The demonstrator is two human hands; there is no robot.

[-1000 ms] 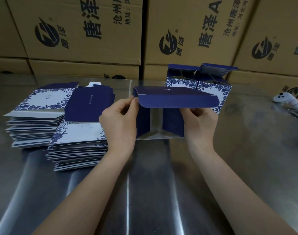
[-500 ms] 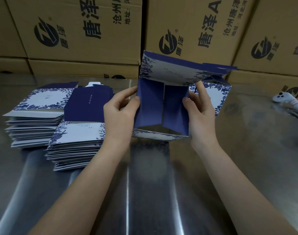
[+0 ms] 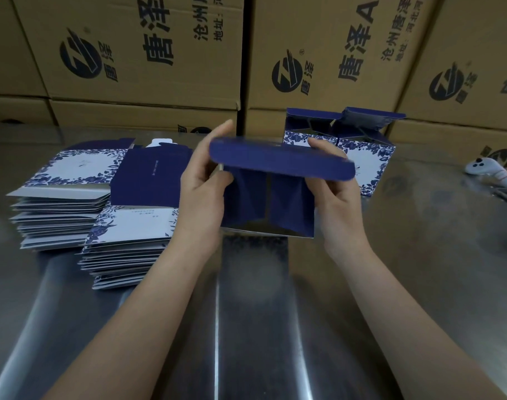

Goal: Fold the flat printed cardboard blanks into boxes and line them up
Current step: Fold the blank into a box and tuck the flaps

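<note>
I hold a half-formed navy box (image 3: 271, 197) above the steel table, its wide flap folded over towards me across the top. My left hand (image 3: 202, 194) grips its left side, fingers raised behind the flap. My right hand (image 3: 337, 194) grips its right side, thumb on the flap's edge. Two stacks of flat blue-and-white floral blanks lie on the left: the nearer stack (image 3: 125, 241) and the farther stack (image 3: 59, 203). Behind the held box stand two folded boxes with open tops, one (image 3: 310, 131) beside the other (image 3: 370, 157).
A wall of large brown printed cartons (image 3: 148, 59) closes the back of the steel table (image 3: 252, 313). A white controller (image 3: 491, 171) lies at the right edge beside a dark flat object.
Half a second ago the wide flap stood raised, showing its floral side. It has since come down over the box top, as it lay a second ago. Both hands kept their grip.
</note>
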